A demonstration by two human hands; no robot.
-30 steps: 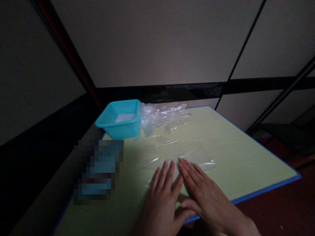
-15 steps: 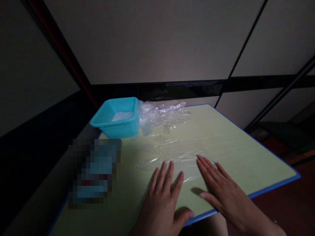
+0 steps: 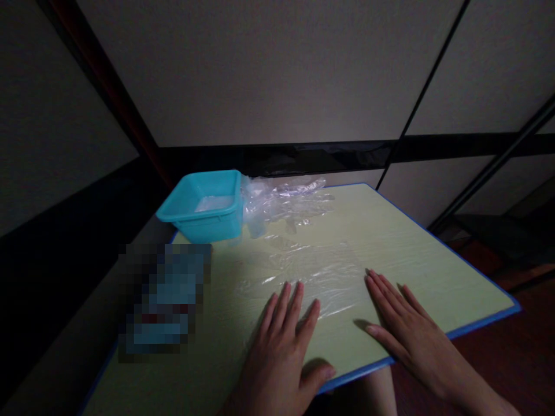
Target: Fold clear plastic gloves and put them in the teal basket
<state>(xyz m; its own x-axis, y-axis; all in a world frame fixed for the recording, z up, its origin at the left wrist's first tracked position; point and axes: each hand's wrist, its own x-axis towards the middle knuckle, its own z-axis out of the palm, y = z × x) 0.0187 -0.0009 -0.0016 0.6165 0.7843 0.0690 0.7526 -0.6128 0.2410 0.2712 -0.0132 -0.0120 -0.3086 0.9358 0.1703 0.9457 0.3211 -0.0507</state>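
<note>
A clear plastic sheet (image 3: 318, 271) lies flat on the pale green table (image 3: 411, 248). My left hand (image 3: 281, 346) rests flat on the sheet's near left part, fingers stretched out and spread. My right hand (image 3: 401, 323) lies flat at the sheet's right edge, fingers straight and together, thumb out to the left. Neither hand holds anything.
A turquoise plastic tub (image 3: 203, 205) stands at the table's far left corner with crumpled clear plastic (image 3: 281, 199) beside it. A blurred-out object (image 3: 162, 300) lies on the left side. The table has a blue rim (image 3: 477, 323); walls stand close behind.
My right hand has slid to the right across the plastic sheet, away from my left hand, which stayed almost in place. The sheet now lies flatter.
</note>
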